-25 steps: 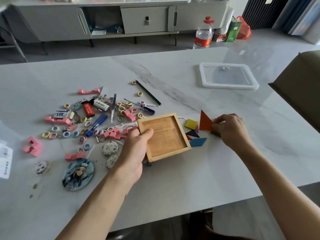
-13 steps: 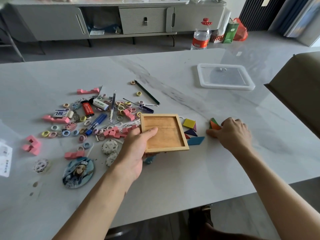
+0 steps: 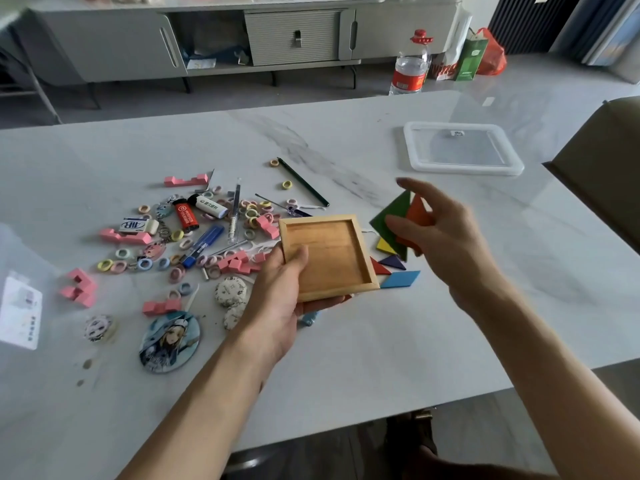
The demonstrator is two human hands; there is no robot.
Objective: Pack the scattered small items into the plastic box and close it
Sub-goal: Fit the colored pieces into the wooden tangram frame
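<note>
Among the clutter at the left of the table, an eraser reads "4B"; the red lighter has print too small to read. The left hand grips a wooden tray, thumb inside. The right hand pinches a green triangle and an orange triangle. The clear lid lies far right.

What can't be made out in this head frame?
Clear plastic container: cut off by left frame edge.
Blue item: mostly hidden under left hand and wooden tray.
Right hand: motion-blurred; pieces held beyond green triangle and orange triangle unclear.
Lid label: too small to read.
</note>
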